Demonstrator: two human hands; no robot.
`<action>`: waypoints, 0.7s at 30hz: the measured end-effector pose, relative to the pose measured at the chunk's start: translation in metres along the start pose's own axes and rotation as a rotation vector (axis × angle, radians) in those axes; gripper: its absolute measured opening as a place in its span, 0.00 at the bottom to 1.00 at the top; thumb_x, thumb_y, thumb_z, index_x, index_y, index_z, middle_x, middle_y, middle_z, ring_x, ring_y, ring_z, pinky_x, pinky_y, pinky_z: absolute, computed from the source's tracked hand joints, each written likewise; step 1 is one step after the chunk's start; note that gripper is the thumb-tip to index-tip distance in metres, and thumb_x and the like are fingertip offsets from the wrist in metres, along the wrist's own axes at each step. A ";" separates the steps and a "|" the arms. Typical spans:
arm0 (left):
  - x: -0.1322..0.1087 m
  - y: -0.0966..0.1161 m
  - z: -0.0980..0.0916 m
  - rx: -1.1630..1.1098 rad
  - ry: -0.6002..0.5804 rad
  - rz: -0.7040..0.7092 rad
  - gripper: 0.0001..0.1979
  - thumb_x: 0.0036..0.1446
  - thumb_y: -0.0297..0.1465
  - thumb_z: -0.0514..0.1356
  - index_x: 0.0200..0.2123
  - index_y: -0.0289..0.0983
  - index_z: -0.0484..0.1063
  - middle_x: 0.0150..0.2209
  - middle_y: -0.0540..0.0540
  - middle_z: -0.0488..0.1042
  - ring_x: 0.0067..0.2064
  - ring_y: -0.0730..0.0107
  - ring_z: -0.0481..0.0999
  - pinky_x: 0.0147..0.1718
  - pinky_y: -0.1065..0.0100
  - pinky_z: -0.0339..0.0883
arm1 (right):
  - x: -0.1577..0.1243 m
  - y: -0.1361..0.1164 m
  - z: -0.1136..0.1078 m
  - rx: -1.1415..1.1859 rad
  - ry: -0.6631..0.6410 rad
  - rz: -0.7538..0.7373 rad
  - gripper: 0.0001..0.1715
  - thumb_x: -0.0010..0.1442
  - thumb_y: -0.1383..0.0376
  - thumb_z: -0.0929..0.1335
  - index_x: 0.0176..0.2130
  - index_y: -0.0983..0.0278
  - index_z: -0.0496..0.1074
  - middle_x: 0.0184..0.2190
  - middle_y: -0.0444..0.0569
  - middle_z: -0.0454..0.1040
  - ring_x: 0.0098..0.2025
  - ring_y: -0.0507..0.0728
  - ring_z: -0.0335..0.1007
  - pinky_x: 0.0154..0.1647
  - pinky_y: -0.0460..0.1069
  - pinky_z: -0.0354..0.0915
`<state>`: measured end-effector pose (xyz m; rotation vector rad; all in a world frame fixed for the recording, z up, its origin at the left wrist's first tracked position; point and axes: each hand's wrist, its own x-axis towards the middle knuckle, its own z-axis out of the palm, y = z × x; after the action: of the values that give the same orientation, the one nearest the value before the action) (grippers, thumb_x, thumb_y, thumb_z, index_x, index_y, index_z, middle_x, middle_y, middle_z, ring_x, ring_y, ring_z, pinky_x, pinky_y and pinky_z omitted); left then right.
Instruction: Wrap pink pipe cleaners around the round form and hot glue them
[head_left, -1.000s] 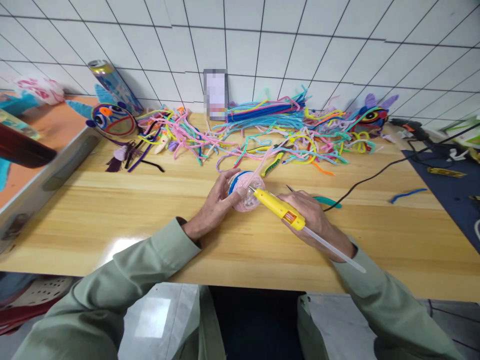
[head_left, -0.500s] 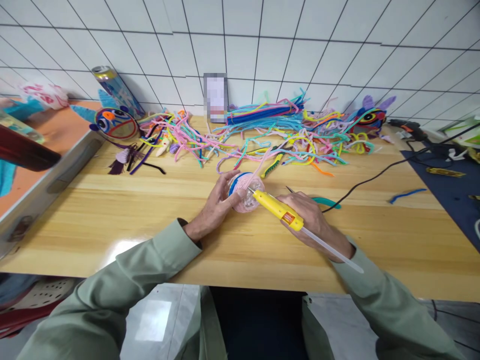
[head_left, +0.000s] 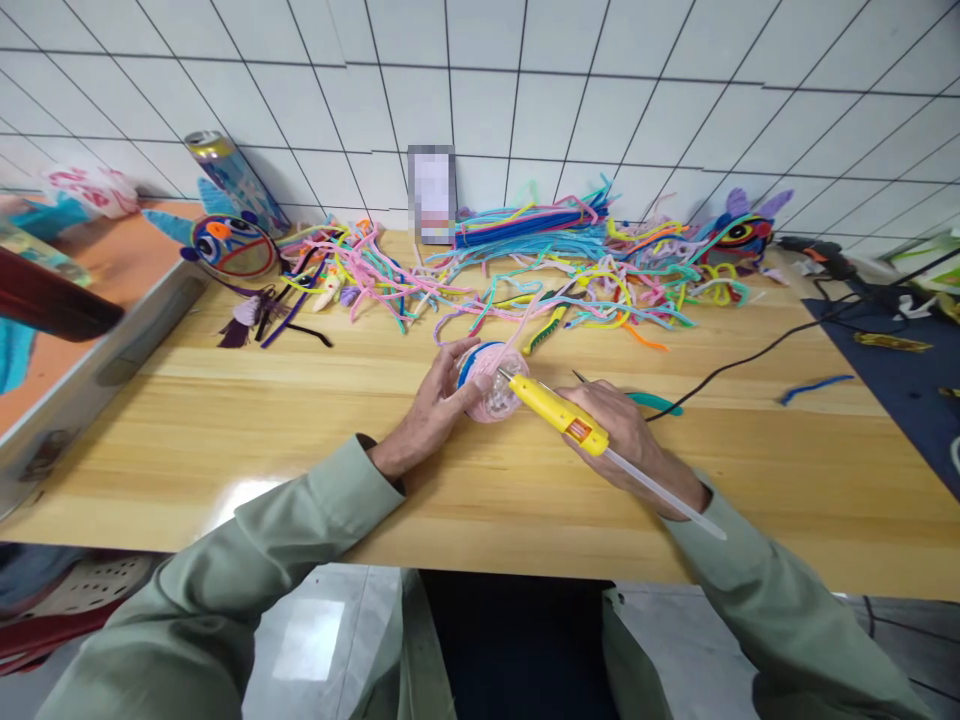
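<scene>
lying in left grip [head_left: 431,410], pink disc [head_left: 506,402]

Craft workspace: pipe cleaners [head_left: 405,285], yellow glue gun [head_left: 559,412], pliers [head_left: 546,330].

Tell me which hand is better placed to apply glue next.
Likely the right hand: it holds the yellow plastic glue gun, its metal tip pointed at the round pink-and-blue fuzzy piece. The left hand is busy holding that piece's left edge.
</scene>
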<state>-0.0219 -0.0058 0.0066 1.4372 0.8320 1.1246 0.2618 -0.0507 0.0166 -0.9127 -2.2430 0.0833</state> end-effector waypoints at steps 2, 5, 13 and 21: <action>0.000 0.000 0.000 0.004 -0.004 0.000 0.28 0.69 0.47 0.69 0.66 0.44 0.70 0.64 0.42 0.77 0.66 0.52 0.75 0.69 0.51 0.70 | 0.000 0.000 0.000 0.012 -0.009 -0.007 0.13 0.73 0.67 0.67 0.56 0.59 0.74 0.38 0.49 0.82 0.37 0.60 0.78 0.39 0.55 0.69; -0.001 -0.001 0.000 0.007 -0.001 -0.010 0.28 0.69 0.47 0.69 0.66 0.44 0.70 0.64 0.42 0.76 0.66 0.52 0.74 0.69 0.52 0.70 | 0.000 0.000 -0.001 0.024 -0.024 0.004 0.14 0.73 0.67 0.67 0.57 0.59 0.74 0.39 0.49 0.82 0.38 0.60 0.78 0.39 0.55 0.69; -0.002 -0.001 0.000 0.019 0.004 -0.006 0.28 0.69 0.47 0.69 0.66 0.45 0.70 0.64 0.43 0.75 0.66 0.53 0.74 0.69 0.52 0.69 | 0.001 -0.001 -0.002 0.019 -0.029 0.006 0.16 0.73 0.68 0.68 0.58 0.59 0.73 0.40 0.50 0.83 0.38 0.61 0.79 0.40 0.55 0.69; -0.001 0.003 -0.001 0.000 -0.003 -0.039 0.28 0.68 0.47 0.69 0.66 0.44 0.71 0.65 0.42 0.76 0.68 0.50 0.73 0.71 0.49 0.68 | 0.002 -0.001 -0.004 0.021 -0.027 -0.016 0.14 0.76 0.64 0.66 0.59 0.58 0.72 0.42 0.51 0.83 0.39 0.61 0.79 0.40 0.56 0.71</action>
<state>-0.0238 -0.0073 0.0089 1.4167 0.8547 1.0932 0.2627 -0.0505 0.0214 -0.8875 -2.2700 0.1132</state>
